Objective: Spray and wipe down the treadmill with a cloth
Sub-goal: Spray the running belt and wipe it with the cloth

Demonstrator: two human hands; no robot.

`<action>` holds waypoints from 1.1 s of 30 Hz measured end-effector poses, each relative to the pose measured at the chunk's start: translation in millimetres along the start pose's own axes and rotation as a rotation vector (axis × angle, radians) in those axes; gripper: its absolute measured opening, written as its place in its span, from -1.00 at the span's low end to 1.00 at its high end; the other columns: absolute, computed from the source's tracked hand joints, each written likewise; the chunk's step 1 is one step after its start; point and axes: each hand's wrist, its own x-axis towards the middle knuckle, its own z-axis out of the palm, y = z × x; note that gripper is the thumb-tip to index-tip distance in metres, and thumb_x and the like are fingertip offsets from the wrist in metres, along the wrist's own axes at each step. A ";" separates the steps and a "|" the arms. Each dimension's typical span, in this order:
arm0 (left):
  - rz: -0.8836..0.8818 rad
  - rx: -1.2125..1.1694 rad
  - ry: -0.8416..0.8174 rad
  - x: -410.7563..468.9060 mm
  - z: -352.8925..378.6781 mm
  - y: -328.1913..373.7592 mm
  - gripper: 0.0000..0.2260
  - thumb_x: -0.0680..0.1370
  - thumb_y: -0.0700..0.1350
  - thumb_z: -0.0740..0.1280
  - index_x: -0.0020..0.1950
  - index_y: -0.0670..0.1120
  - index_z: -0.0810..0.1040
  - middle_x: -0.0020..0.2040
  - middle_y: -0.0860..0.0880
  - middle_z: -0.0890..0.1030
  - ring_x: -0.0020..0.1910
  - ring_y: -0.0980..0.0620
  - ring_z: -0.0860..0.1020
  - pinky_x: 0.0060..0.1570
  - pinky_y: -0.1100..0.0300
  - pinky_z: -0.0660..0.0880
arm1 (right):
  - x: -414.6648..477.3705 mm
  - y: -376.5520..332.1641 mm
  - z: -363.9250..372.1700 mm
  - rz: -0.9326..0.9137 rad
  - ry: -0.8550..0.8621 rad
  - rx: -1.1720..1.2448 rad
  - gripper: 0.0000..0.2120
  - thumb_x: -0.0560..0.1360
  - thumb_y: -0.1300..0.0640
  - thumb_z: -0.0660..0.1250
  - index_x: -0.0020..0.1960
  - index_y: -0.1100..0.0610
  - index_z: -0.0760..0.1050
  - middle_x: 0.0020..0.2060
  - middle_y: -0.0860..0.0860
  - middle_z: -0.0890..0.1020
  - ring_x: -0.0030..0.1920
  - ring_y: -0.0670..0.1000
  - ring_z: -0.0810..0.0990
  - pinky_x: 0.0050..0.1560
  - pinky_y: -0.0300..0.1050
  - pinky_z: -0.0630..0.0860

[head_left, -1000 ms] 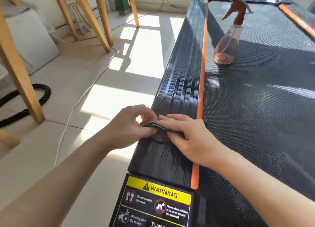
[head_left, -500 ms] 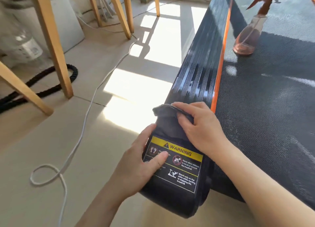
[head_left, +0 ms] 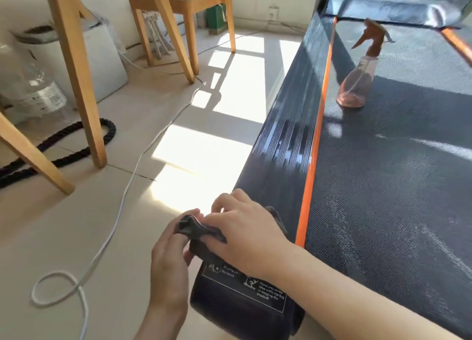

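Cannot read the blurred small print on the warning label (head_left: 245,287), see only a bunch of the cloth (head_left: 194,228) under the right hand (head_left: 246,233), lose the treadmill (head_left: 383,186) past the right edge.

I see a pale tiled floor (head_left: 63,237) with bright sunlight patches (head_left: 201,155) across its middle. Wooden table legs (head_left: 76,71) stand on the left with a wooden chair (head_left: 184,2) farther back. A white cable (head_left: 125,195) and a black rope (head_left: 110,132) lie nearby.

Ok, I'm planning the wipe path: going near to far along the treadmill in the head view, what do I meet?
warning label → cloth, pinched by the left hand and held by the right hand → spray bottle, standing upright on the belt → dark front cover
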 end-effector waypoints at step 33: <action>1.052 1.445 -0.861 67.8 244.1 -1.9 -0.85 0.63 0.02 0.10 0.14 -0.01 0.32 0.12 -0.03 0.44 0.17 -0.10 0.40 0.02 -0.03 0.42 | -101.8 179.7 -68.2 0.572 0.041 -0.235 -0.74 0.62 -0.02 0.24 0.13 0.16 0.44 0.06 0.13 0.51 0.11 0.19 0.53 0.05 0.00 0.42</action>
